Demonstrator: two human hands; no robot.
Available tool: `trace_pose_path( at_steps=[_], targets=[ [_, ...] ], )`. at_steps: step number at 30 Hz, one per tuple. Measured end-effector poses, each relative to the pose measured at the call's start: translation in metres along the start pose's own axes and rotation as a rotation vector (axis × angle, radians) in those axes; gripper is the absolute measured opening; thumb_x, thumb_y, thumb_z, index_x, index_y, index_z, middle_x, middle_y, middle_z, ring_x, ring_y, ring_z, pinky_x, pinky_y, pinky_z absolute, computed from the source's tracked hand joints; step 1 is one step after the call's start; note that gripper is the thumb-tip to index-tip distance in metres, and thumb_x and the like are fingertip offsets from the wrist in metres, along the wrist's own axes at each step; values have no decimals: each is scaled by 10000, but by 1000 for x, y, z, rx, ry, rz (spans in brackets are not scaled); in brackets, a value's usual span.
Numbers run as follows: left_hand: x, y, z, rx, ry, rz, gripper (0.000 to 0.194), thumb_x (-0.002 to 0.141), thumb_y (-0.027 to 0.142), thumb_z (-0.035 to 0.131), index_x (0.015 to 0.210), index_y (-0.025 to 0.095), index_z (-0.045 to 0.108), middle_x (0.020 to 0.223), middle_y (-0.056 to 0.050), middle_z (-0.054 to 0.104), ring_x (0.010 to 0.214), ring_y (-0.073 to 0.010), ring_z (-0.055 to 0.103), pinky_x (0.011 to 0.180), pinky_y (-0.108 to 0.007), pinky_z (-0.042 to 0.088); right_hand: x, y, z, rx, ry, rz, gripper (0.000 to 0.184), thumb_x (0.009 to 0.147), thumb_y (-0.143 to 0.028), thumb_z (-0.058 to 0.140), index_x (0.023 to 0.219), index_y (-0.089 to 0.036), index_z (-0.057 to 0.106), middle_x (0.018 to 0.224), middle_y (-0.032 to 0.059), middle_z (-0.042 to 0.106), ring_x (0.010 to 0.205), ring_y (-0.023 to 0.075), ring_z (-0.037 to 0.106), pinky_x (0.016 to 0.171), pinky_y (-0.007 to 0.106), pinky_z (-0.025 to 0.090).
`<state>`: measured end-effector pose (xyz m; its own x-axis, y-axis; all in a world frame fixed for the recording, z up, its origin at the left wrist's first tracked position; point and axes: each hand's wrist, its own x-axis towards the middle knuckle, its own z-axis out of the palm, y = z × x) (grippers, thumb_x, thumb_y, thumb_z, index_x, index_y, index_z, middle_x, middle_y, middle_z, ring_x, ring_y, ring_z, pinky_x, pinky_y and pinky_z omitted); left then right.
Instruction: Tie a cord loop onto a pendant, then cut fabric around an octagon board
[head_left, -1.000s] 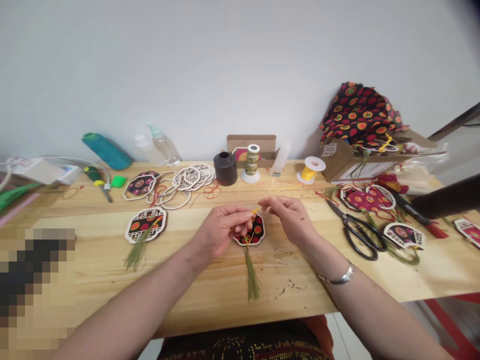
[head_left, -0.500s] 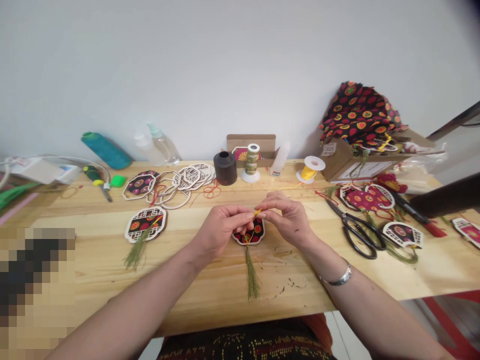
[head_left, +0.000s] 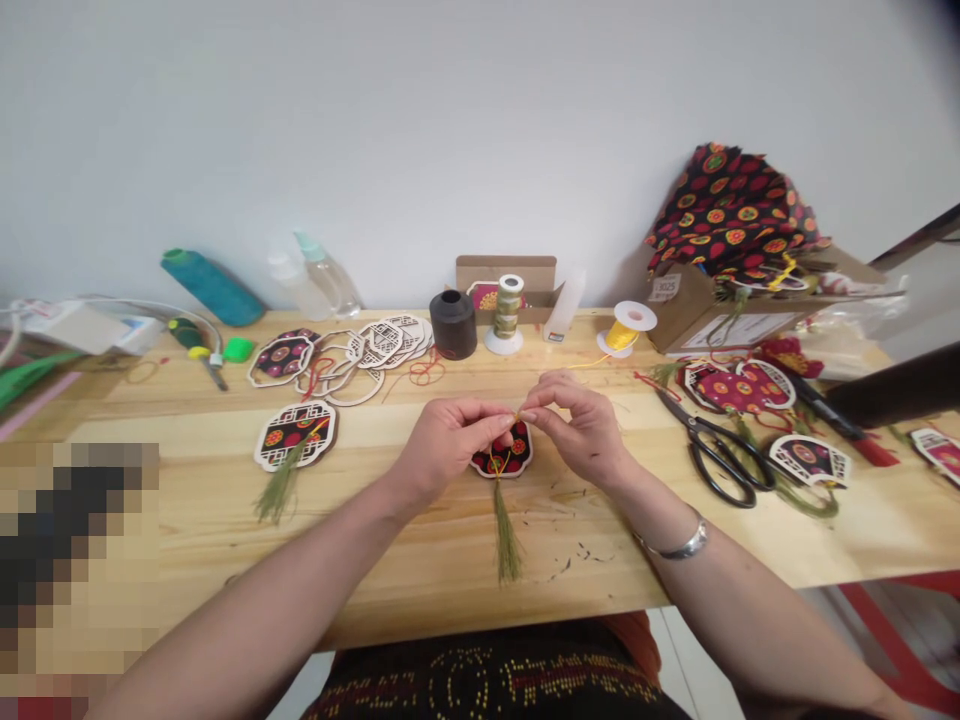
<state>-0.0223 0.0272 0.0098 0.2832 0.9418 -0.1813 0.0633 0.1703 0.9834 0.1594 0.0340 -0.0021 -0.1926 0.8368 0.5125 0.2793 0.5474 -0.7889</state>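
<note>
My left hand (head_left: pixel 465 440) and right hand (head_left: pixel 574 425) pinched the yellow cord (head_left: pixel 518 415) between closed fingertips, over the tasselled ornament (head_left: pixel 501 456) lying on the table (head_left: pixel 420 570), with the yellow spool (head_left: pixel 627 328) farther back, near the cardboard box (head_left: pixel 679 318).

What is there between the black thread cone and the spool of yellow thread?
In the head view, a green thread spool and a whitish plastic container are between the black cone and the yellow spool, with a cardboard box behind.
</note>
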Motion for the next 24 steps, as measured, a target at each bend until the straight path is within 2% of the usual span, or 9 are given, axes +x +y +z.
trace_pose_path(
  at_steps=[3,5,8,12,14,16,20,24],
  targets=[
    [0,2,0,85,-6,64,234,801,364,663,907,180,759,677,-11,722,598,-113,584,596,-243,482,-1,2,0,-45,33,15,118,812,-192,663,697,-213,650,695,9,628,760,174,555,754,341,449],
    [1,2,0,100,34,112,308,824,396,633,991,162,742,784,-44,753,727,-156,650,703,-286,522,-1,5,1,-71,89,54,125,808,-219,663,684,-210,646,704,13,631,758,177,569,746,340,457],
    [4,0,-2,97,177,187,374,850,392,596,1094,125,693,1020,-101,747,883,-194,678,812,-332,532,-1,11,2,-138,188,146,138,798,-256,664,668,-210,655,700,17,653,752,186,587,743,344,462],
    [10,-5,-7,172,338,273,379,876,307,543,1191,115,628,1117,-118,709,898,-185,667,803,-334,535,-2,19,4,-231,296,220,143,800,-288,663,684,-205,669,698,25,683,726,195,597,704,341,461],
    [12,-7,-10,243,372,300,353,863,256,541,1177,124,636,1140,-113,693,911,-181,656,807,-331,534,-2,20,5,-313,328,153,146,816,-275,654,691,-201,661,680,25,675,710,193,585,692,338,453],
    [13,-8,-12,318,390,340,321,850,215,539,1135,132,661,1158,-110,676,938,-182,643,808,-325,534,-3,18,7,-449,313,13,154,841,-244,636,694,-199,650,667,25,663,712,191,559,699,338,434],
    [16,-12,-13,375,394,422,303,867,177,495,1109,151,675,1165,-96,671,1049,-189,615,920,-346,497,-7,7,16,-759,148,-289,147,865,-202,625,720,-192,646,684,24,669,791,205,529,734,355,359],
    [17,-17,-13,349,368,391,311,886,187,477,1136,158,660,1157,-90,688,1056,-196,621,967,-374,474,-14,3,25,-891,-41,-417,140,880,-174,602,749,-188,649,692,17,658,840,204,512,806,380,306]
  ],
)
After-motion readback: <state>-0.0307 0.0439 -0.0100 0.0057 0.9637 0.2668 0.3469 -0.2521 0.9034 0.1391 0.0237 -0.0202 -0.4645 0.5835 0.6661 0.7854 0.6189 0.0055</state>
